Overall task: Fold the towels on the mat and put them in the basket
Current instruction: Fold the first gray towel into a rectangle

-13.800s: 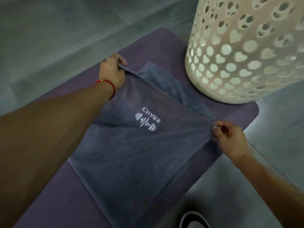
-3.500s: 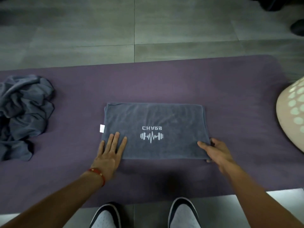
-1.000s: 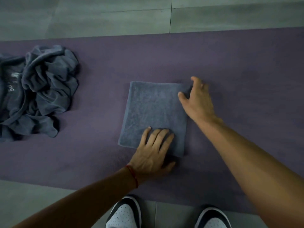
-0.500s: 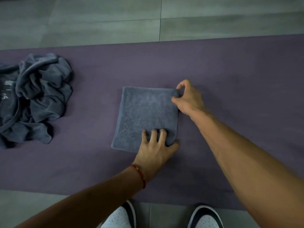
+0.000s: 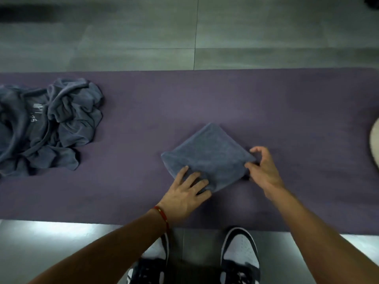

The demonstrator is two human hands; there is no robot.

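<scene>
While a crumpled towel pile [image 5: 47, 126] lay well left of the fingers on the purple mat [image 5: 287, 111], the left hand [image 5: 185, 196] pressed flat on the folded grey towel [image 5: 209, 155]; the right hand [image 5: 263, 171] pinched its corner. Lifting would go best gripping both sides, toward the basket [image 5: 375, 146] far right.
</scene>
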